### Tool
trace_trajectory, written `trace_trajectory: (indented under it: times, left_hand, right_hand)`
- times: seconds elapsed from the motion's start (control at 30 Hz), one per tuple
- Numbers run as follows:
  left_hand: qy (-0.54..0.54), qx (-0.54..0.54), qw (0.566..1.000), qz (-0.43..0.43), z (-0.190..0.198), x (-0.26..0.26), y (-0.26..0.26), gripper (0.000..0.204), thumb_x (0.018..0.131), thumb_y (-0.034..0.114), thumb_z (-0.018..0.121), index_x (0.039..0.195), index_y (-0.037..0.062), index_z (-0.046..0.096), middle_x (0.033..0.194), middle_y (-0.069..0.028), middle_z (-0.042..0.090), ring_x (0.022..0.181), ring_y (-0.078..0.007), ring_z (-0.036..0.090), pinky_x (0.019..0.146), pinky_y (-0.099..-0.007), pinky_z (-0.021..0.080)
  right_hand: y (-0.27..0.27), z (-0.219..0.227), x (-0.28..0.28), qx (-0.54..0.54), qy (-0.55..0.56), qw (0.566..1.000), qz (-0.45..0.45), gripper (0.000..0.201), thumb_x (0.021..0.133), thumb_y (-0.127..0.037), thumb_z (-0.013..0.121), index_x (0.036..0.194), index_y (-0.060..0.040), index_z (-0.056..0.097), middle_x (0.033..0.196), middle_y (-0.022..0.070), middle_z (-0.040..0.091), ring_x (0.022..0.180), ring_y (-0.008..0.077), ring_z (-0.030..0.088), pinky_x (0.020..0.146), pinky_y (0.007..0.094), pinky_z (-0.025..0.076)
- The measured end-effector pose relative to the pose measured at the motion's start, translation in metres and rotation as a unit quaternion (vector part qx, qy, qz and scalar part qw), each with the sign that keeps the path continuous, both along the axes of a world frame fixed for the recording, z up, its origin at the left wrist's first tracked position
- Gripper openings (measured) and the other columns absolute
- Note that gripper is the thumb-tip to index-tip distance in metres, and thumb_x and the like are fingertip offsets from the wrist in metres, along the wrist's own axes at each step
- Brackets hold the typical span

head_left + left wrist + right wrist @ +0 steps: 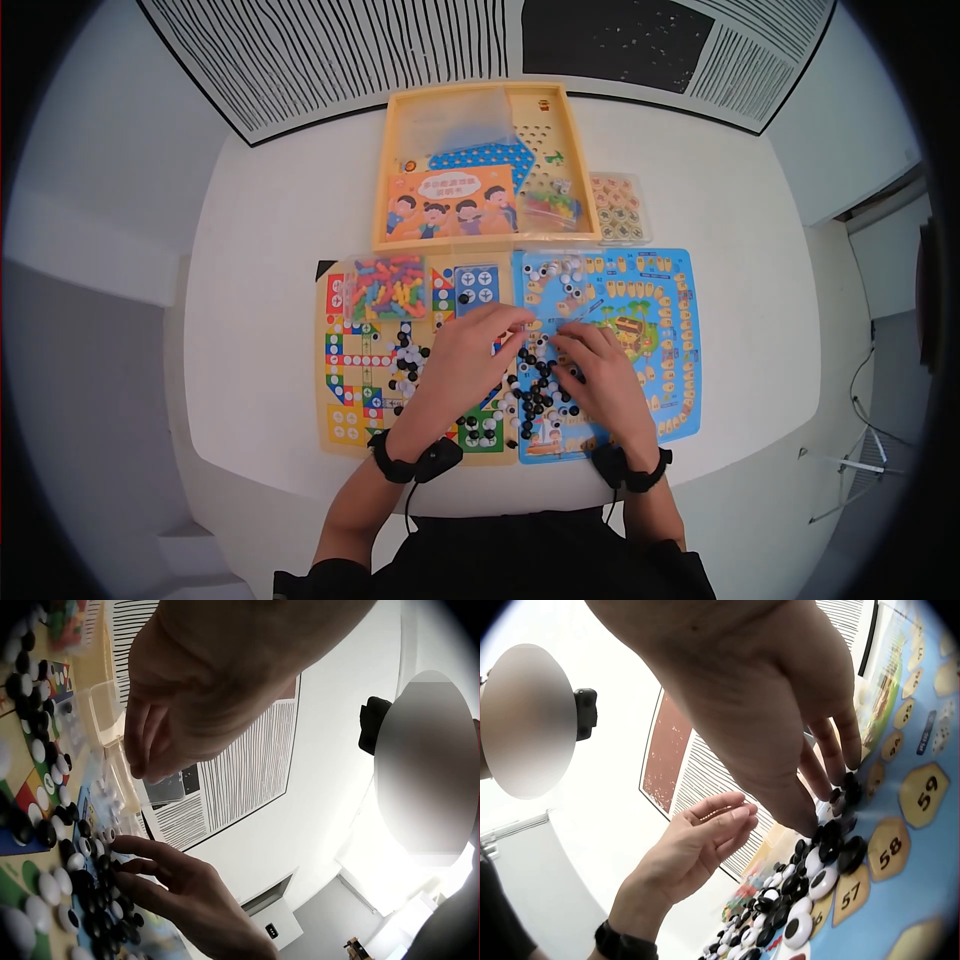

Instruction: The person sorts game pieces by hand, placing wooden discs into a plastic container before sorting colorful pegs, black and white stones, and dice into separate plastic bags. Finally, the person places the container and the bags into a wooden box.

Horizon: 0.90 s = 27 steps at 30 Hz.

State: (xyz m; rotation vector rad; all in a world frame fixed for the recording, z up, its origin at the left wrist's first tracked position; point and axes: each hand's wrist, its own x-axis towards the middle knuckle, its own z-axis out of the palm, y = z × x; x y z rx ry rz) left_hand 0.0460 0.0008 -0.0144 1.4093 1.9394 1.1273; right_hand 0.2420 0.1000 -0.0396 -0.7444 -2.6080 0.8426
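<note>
My left hand (pixel 465 365) hovers over the boards' seam, thumb and fingers bent and close together; no piece shows between them in the right wrist view. Lower right, my right hand (pixel 608 385) reaches down with spread fingers, the fingertips (pixel 815 825) at black pieces (pixel 851 855) on the blue board (pixel 650 405). Whether it grips one is hidden. Black and white round pieces (pixel 535 400) lie heaped below and between the hands. A clear box (pixel 570 268) with white pieces stands beyond them. More pieces (pixel 408 360) are scattered on the yellow game board (pixel 347 400).
A clear box of colourful pegs (pixel 388 288) stands on the yellow board. Behind the boards lies a yellow tray (pixel 383 190) with an orange booklet (pixel 450 203) and a bag of small coloured parts (pixel 552 207). A box of round tokens (pixel 618 207) sits to its right.
</note>
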Motion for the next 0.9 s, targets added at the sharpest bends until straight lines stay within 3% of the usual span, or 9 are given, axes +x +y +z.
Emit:
trace_trajectory:
  times: [0.03,0.1,0.2,0.27,0.47,0.63,0.73,0.9]
  left_hand:
    - [0.001,0.000,1.000,-0.003,-0.003,0.000,0.000,0.019,0.092,0.007,0.077,0.110,0.0011,0.074,0.102,-0.0105,0.075,0.090,-0.0216,0.075,0.080,-0.0339,0.060]
    - [0.057,0.005,0.995,-0.081,-0.016,-0.001,-0.007,0.026,0.090,0.012,0.078,0.115,0.0040,0.073,0.107,-0.0115,0.073,0.098,-0.0295,0.072,0.086,-0.0386,0.058]
    - [0.112,0.004,0.990,-0.089,-0.038,0.008,-0.013,0.032,0.089,0.013,0.078,0.118,0.0043,0.071,0.113,-0.0116,0.071,0.104,-0.0339,0.068,0.091,-0.0415,0.056]
    - [0.130,0.016,0.987,-0.091,-0.041,0.011,-0.014,0.032,0.089,0.013,0.078,0.119,0.0041,0.070,0.114,-0.0115,0.071,0.105,-0.0338,0.067,0.091,-0.0417,0.056]
    - [0.134,-0.002,0.988,-0.072,-0.039,0.008,-0.026,0.029,0.089,0.010,0.077,0.116,0.0019,0.071,0.113,-0.0115,0.069,0.104,-0.0327,0.067,0.089,-0.0416,0.056]
    - [0.149,-0.002,0.987,-0.064,-0.036,-0.002,-0.046,0.026,0.088,0.008,0.077,0.113,0.0012,0.072,0.113,-0.0117,0.069,0.103,-0.0317,0.067,0.089,-0.0405,0.056]
    - [0.116,-0.033,0.990,-0.073,-0.030,-0.002,-0.052,0.028,0.090,0.006,0.074,0.117,0.0000,0.069,0.116,-0.0124,0.064,0.110,-0.0340,0.062,0.096,-0.0428,0.053]
    - [0.135,-0.011,0.989,-0.060,-0.031,0.004,-0.047,0.027,0.086,0.006,0.077,0.112,0.0017,0.071,0.109,-0.0113,0.067,0.100,-0.0321,0.067,0.088,-0.0409,0.057]
  right_hand:
    - [0.000,0.000,0.001,-0.013,0.005,1.000,-0.005,0.038,0.084,-0.006,0.078,0.121,-0.0030,0.070,0.127,0.0112,0.065,0.116,0.0344,0.060,0.100,0.0436,0.051]
    - [0.000,0.001,0.002,-0.027,0.009,1.000,-0.013,0.038,0.084,-0.006,0.078,0.121,-0.0029,0.070,0.126,0.0112,0.065,0.115,0.0344,0.061,0.099,0.0433,0.051]
    - [0.001,0.000,-0.006,-0.015,0.033,0.999,-0.020,0.036,0.085,-0.005,0.077,0.120,-0.0030,0.070,0.124,0.0109,0.065,0.113,0.0339,0.061,0.098,0.0431,0.052]
    - [0.004,-0.005,-0.012,0.026,0.034,0.999,0.022,0.035,0.085,-0.002,0.075,0.119,-0.0043,0.070,0.121,0.0091,0.064,0.108,0.0309,0.062,0.093,0.0409,0.054]
    - [0.000,-0.011,-0.023,0.048,0.036,0.998,0.036,0.027,0.083,0.000,0.074,0.110,-0.0044,0.070,0.106,0.0074,0.064,0.097,0.0283,0.064,0.084,0.0399,0.057]
    - [-0.002,-0.014,-0.024,0.067,0.010,0.997,0.039,0.023,0.082,0.000,0.075,0.104,-0.0037,0.070,0.103,0.0082,0.065,0.093,0.0297,0.067,0.081,0.0391,0.058]
    - [-0.007,-0.014,-0.026,0.082,-0.011,0.996,0.036,0.022,0.081,0.000,0.075,0.102,-0.0037,0.070,0.102,0.0088,0.067,0.090,0.0312,0.068,0.079,0.0399,0.058]
    - [-0.012,-0.014,-0.031,0.144,-0.045,0.988,0.028,0.026,0.073,0.002,0.074,0.098,-0.0037,0.069,0.098,0.0106,0.067,0.087,0.0316,0.069,0.075,0.0409,0.058]
